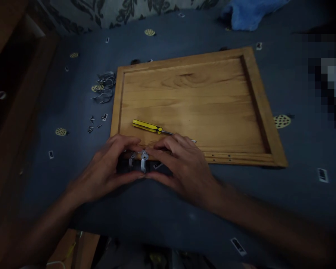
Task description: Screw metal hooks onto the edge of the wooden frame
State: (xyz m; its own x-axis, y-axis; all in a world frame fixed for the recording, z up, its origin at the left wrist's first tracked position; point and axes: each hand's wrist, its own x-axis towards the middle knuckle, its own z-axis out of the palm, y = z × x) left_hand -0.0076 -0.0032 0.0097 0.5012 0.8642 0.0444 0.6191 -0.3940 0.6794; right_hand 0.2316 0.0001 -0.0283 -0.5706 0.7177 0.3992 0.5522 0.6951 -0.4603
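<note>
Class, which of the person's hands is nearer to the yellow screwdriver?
Right. Fingers of the right hand lie over the metal shaft of the screwdriver; the left hand lies just short of its handle, apart.

Pretty dim in here, the corners go almost black. Everything sits on a dusty blue cloth [296, 157] printed with little yellow dotted circles [282, 121] and small white tags [322, 175]. Along the top edge there's a pale fabric with a dark leaf pattern [106, 11], and a bright blue towel [249, 13] bunched up beside it. Dark brown wooden furniture [14, 74] runs down the left side, with a lighter strip of wood [84, 246] showing at the bottom. The blurred patch [330, 82] on the right can't be made out.
</note>
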